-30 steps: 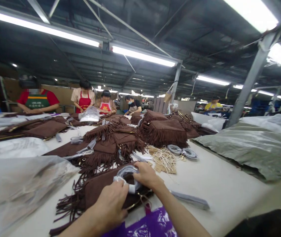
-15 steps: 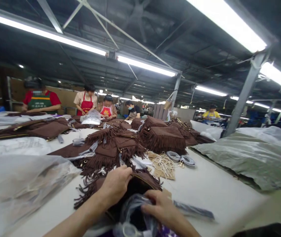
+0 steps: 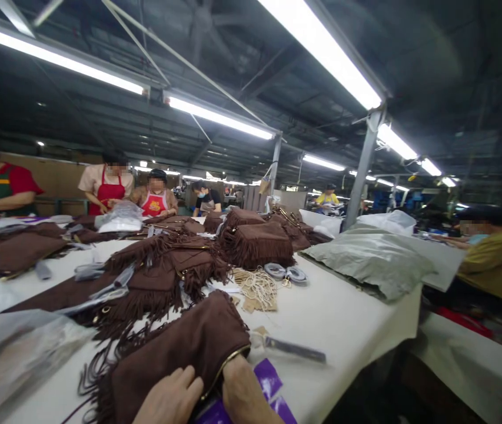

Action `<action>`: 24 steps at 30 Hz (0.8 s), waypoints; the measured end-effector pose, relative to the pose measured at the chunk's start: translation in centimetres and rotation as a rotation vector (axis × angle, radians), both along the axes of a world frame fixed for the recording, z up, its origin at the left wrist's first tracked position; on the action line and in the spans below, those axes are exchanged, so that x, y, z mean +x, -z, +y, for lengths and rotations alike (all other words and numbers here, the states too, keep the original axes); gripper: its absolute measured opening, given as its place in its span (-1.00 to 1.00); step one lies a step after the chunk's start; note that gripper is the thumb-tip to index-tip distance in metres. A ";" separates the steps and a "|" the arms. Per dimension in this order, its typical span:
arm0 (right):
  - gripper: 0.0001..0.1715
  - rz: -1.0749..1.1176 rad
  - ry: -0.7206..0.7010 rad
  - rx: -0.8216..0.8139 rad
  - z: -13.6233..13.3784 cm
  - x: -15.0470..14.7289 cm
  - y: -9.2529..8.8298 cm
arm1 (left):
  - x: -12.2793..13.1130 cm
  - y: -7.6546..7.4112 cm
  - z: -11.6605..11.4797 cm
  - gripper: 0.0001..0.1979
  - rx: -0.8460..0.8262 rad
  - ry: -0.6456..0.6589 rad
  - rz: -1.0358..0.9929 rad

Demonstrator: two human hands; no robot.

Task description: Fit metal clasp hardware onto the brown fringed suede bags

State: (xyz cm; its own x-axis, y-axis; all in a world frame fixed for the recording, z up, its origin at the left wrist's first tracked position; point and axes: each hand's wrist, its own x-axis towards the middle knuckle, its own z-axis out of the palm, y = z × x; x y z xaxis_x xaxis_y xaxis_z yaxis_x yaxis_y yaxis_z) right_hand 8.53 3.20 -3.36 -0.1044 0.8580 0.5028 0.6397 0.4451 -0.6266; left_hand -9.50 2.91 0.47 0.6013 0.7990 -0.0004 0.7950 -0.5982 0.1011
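Observation:
A brown fringed bag [image 3: 175, 344] with a brass-coloured zip lies at the near edge of the table, its opening toward me. My left hand [image 3: 173, 391] grips the near side of the bag by the zip, fingers bent over the fabric. My right hand [image 3: 242, 388] reaches into the opening past the zip, so its fingers are hidden and what they hold cannot be seen. Beneath and beside the right wrist are shiny purple packets [image 3: 269, 380]. A dark strip in clear wrapping [image 3: 295, 348] lies to the right of the bag.
Beyond lie stacked brown fringed bags [image 3: 257, 238], cord-tied tags [image 3: 257, 288] and coiled grey straps [image 3: 286, 273]. A grey-green sheet [image 3: 372, 256] covers the table's right part; a plastic bag [image 3: 21, 353] lies left. Several people work around, one in a mustard top [image 3: 498, 259] at right.
The bag has turned and lifted, showing its plain side. My right hand has gone inside it; the clear-wrapped coil it held is out of sight. The view has swung right.

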 end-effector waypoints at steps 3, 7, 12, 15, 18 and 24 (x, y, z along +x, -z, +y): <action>-0.72 -0.131 -0.172 -0.060 -1.1 3.8 -2.3 | -0.6 -0.6 0.3 -0.62 -0.014 -0.003 0.026; -0.61 -0.223 0.137 -0.071 -0.5 9.5 -4.1 | 0.0 -2.9 -0.7 -0.75 -0.035 -0.091 0.016; -0.39 -0.297 0.128 -0.104 1.1 10.4 -2.9 | 4.1 -2.7 -1.4 -0.42 0.072 -0.182 -0.094; -0.38 -0.357 0.067 -0.016 0.4 8.2 -3.3 | 5.3 -2.0 -0.6 -0.33 0.108 -0.154 -0.094; -0.67 -0.450 0.021 0.025 -1.5 5.9 -4.5 | 4.3 -2.2 0.0 -0.50 0.146 -0.132 -0.109; -0.85 -0.628 -0.049 -0.063 -3.6 2.3 -3.2 | 0.1 -3.1 -0.3 -0.56 0.137 -0.148 -0.020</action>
